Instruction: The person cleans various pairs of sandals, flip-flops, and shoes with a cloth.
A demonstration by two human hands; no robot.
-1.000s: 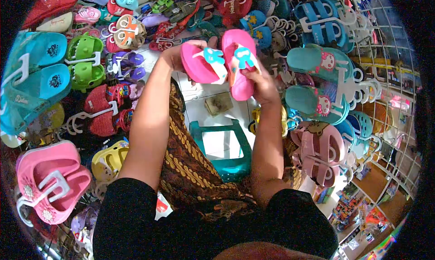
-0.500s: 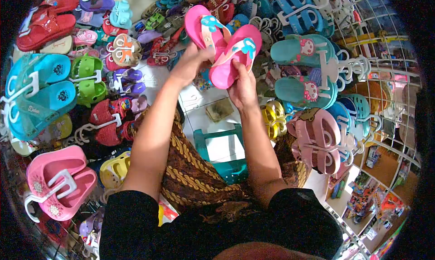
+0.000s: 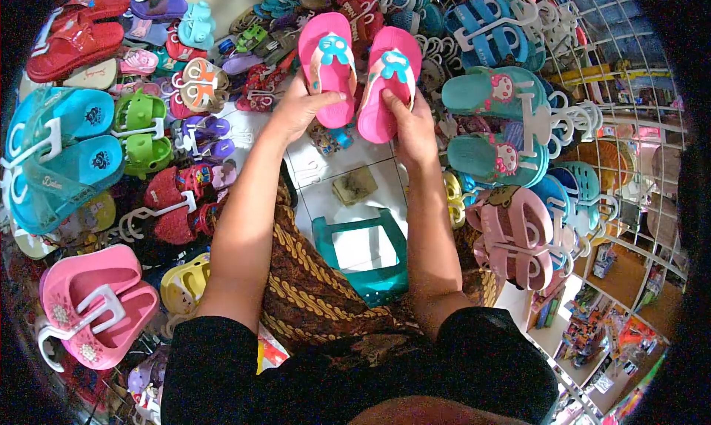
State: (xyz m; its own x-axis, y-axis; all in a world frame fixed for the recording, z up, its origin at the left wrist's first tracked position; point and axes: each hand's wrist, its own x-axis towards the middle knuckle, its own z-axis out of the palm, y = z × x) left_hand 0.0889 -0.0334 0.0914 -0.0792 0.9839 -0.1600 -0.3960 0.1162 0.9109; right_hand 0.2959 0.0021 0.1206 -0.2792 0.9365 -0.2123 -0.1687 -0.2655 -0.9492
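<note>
Two pink flip-flops with pale straps and blue character ornaments are held up in front of me, side by side with a narrow gap between them. My left hand [image 3: 302, 108] grips the left flip-flop [image 3: 326, 36], thumb pressed on the footbed and fingers hidden behind. Around the right flip-flop [image 3: 378, 117] my right hand [image 3: 413, 128] is closed, its thumb lying on the footbed beside the strap. Both toe ends point away from me.
Below my hands are a folded cloth [image 3: 355, 186] on the white tiles and a green plastic stool [image 3: 370, 283]. Teal sandals [image 3: 474, 91] hang at right near a wire grid [image 3: 629, 114]. Blue slides [image 3: 89, 158], green clogs [image 3: 142, 154] and pink sandals [image 3: 122, 306] crowd the left.
The flip-flops were overlapping and tilted; now they are apart and more upright. My left hand has moved onto the left flip-flop, its thumb now on the footbed. My right hand shifted slightly right.
</note>
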